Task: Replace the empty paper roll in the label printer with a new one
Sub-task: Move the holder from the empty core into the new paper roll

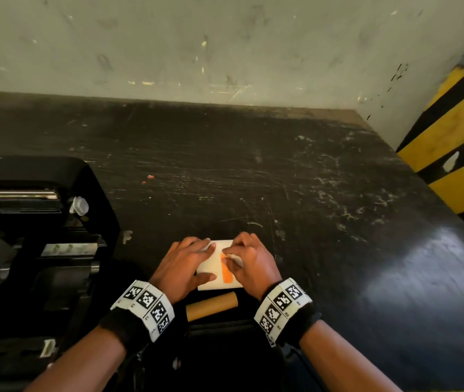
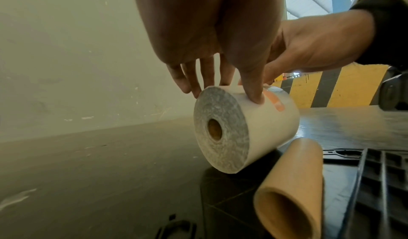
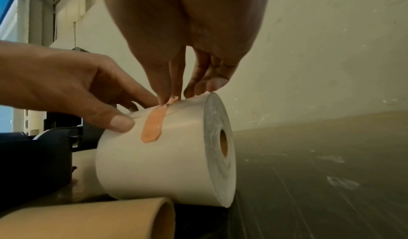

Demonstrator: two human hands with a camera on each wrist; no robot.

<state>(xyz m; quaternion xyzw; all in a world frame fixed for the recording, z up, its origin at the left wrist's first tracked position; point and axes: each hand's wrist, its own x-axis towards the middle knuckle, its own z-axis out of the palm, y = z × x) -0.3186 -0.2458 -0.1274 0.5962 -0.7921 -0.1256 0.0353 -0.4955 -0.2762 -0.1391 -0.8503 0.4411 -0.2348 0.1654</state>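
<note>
The label printer point(image 1: 35, 250) runs off the left edge of the head view, its inside too dark to read. One new paper roll point(image 1: 213, 267) lies low in the middle on the black table point(image 1: 281, 179); one empty cardboard core point(image 1: 211, 305) lies just below it. The left hand point(image 1: 181, 268) grips the roll, while the right hand point(image 1: 250, 264) pinches the orange tape tab point(image 3: 153, 125).
</note>
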